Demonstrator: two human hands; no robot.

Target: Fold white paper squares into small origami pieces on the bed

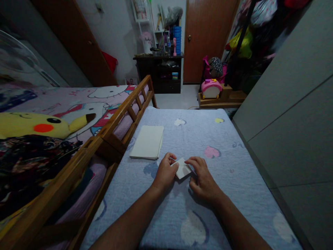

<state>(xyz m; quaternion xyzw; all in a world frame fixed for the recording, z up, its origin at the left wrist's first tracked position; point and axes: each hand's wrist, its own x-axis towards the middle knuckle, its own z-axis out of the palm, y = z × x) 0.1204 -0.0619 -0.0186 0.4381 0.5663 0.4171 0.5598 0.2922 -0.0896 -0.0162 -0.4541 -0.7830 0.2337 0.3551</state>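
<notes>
"First, where is the folded paper (184, 170)?"

"Between the two hands, over the heart-patterned blue sheet (244, 205). White, small, one corner pointing toward the wearer."

"State of the left hand (165, 172)?"

"Closed in a pinch on the paper's left side: thumb on top, fingers curled."

"And the right hand (204, 180)?"

"Partly open. Thumb and index finger stand apart, the index fingertip at the paper's upper right edge. Cannot tell whether it presses there or merely rests."

"Surroundings?"

"A stack of white paper (147, 141) lies flat on the sheet, beyond the left hand and to its left. Further left, a wooden rail (125, 116) runs along the sheet's side; past it lies a yellow plush toy (28, 125) with an orange cheek. A pink-and-white toy case (211, 89) stands beyond the sheet's far edge, right of centre."
</notes>
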